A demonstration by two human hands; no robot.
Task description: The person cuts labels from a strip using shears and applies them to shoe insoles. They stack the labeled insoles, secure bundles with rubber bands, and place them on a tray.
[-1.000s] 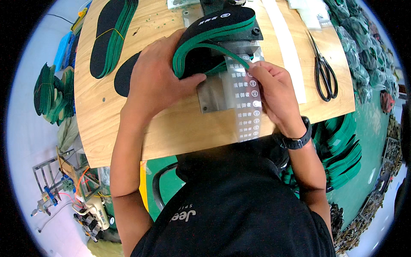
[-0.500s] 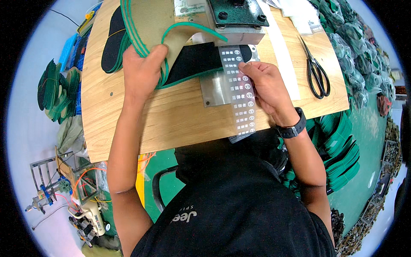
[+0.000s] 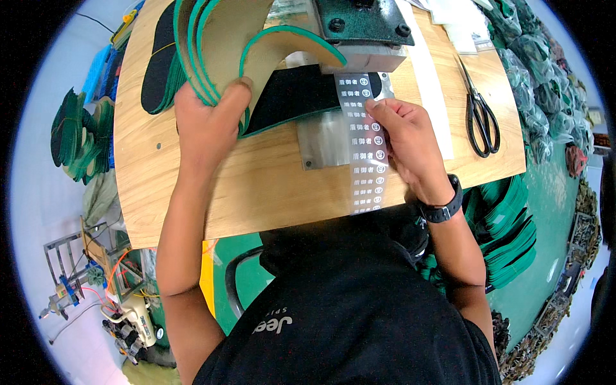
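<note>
My left hand [image 3: 213, 122] is closed round several shoe insoles [image 3: 230, 45] with tan undersides and green edges, bent upward at the left of the press. A black-topped insole [image 3: 292, 93] from this bunch lies over a metal plate [image 3: 319, 144], its end below the press head [image 3: 362, 45]. Across that end runs a clear strip of printed labels [image 3: 364, 160], hanging down past the table's near edge. My right hand [image 3: 410, 141] pinches the strip's right side between thumb and fingers, close to the insole.
Black-handled scissors [image 3: 480, 119] lie on the wooden table [image 3: 256, 192] at right, beside a long white paper strip [image 3: 431, 96]. Banded black insoles [image 3: 160, 77] rest at far left. Green-edged insoles [image 3: 507, 231] are piled right of me, below bagged bundles [image 3: 539, 77].
The insoles in my left hand curl up more and their layers have spread apart. My right hand keeps its pinch on the label strip. The whole view has shifted slightly.
</note>
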